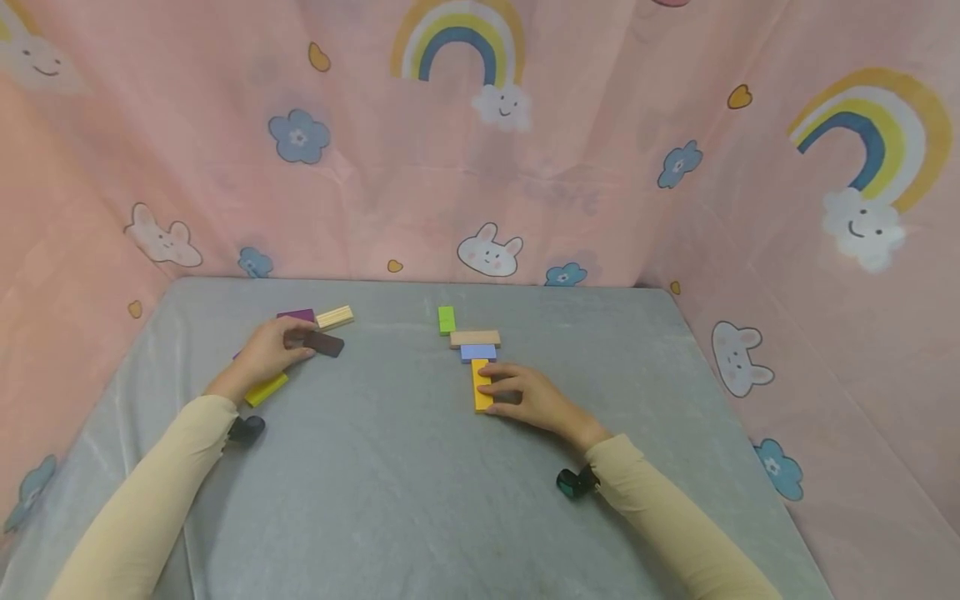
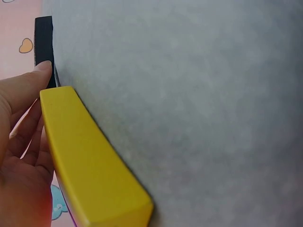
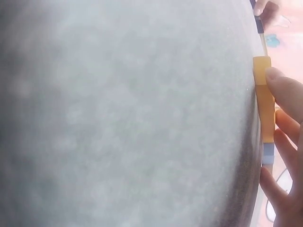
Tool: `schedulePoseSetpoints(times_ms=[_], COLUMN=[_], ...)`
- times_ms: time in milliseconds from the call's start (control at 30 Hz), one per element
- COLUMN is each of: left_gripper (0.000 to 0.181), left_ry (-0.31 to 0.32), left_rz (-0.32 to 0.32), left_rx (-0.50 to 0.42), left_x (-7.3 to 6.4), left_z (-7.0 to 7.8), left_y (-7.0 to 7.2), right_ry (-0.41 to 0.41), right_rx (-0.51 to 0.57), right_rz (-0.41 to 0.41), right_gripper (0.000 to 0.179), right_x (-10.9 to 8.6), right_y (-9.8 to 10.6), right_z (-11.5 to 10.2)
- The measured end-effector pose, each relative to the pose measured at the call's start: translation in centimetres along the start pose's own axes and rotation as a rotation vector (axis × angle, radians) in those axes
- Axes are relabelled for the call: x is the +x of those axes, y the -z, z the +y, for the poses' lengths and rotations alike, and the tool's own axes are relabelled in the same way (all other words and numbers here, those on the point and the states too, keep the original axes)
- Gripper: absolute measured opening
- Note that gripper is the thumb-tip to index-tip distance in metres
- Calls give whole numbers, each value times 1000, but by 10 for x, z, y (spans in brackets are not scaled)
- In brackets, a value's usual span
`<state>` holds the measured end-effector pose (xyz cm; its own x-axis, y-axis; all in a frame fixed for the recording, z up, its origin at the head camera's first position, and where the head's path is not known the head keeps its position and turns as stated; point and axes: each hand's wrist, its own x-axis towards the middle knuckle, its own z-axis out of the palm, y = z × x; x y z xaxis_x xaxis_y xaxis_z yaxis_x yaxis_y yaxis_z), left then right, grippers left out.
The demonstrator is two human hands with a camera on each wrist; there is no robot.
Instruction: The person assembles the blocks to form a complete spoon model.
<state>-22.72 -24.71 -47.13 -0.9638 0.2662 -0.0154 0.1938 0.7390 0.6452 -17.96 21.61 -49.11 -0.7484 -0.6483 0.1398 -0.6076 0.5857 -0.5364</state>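
My left hand (image 1: 267,354) pinches a dark brown block (image 1: 325,343) between thumb and fingers at the left of the table. In the left wrist view the thumb presses on that block's end, and a yellow block (image 2: 90,156) lies close in front. Near the middle, my right hand (image 1: 536,400) grips an orange-yellow block (image 1: 481,392) at its right side. That block points lengthwise toward me, its far end right at a blue block (image 1: 478,353). Beyond it a tan wooden block (image 1: 475,339) lies crosswise, and a lime green block (image 1: 446,320) stands at its far left corner.
Behind my left hand lie a purple block (image 1: 296,315) and a pale, grooved wooden block (image 1: 334,317). A grey cloth (image 1: 405,500) covers the table. Pink printed curtains (image 1: 585,183) rise along its back and sides.
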Motion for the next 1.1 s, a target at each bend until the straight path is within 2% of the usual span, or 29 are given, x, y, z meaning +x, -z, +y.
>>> schedulePoseSetpoints(times_ms=[233, 367, 567, 700, 833, 900, 1100], left_gripper=[43, 43, 45, 49, 55, 57, 57], left_ry=[9, 2, 25, 79, 183, 212, 216], left_rz=[-3, 39, 105, 132, 117, 108, 124], left_rx=[-17, -43, -66, -55, -65, -72, -37], left_x=[1, 0, -8, -18, -29, -34, -49], left_z=[-3, -5, -6, -11, -20, -24, -34], left_y=[0, 4, 17, 25, 31, 32, 35], right_ry=[-17, -9, 3, -5, 7, 13, 5], right_rx=[7, 12, 1, 3, 11, 14, 13], right_rz=[-13, -6, -1, -7, 5, 10, 4], right_gripper=[37, 37, 37, 37, 37, 37, 37], right_x=[0, 0, 0, 0, 0, 0, 0], right_y=[1, 1, 1, 1, 1, 1, 0], right_z=[0, 0, 1, 2, 2, 2, 1])
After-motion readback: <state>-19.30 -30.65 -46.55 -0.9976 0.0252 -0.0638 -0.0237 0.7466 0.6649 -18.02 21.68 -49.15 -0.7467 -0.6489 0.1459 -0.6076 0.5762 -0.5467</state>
